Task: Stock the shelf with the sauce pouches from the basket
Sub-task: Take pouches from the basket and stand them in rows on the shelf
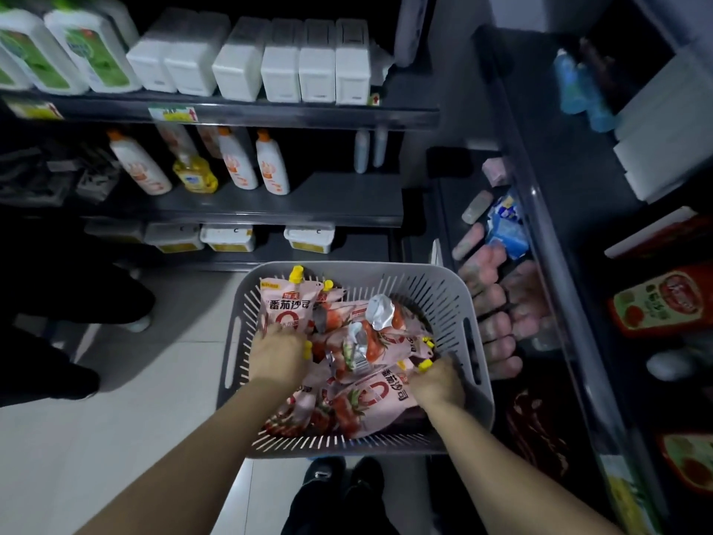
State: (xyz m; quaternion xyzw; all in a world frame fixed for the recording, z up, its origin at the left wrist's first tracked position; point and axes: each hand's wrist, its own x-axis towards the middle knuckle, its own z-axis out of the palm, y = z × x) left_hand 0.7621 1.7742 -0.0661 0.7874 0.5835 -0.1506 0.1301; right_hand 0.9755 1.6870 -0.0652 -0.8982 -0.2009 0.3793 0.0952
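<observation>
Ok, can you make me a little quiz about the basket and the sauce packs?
1. True or false: the grey basket holds pink sauce pouches.
2. What colour are the pouch caps? A) blue B) yellow C) green
3. Fill in: the left hand and the right hand are both inside the ____.

Key: 1 true; 2 B; 3 basket.
</observation>
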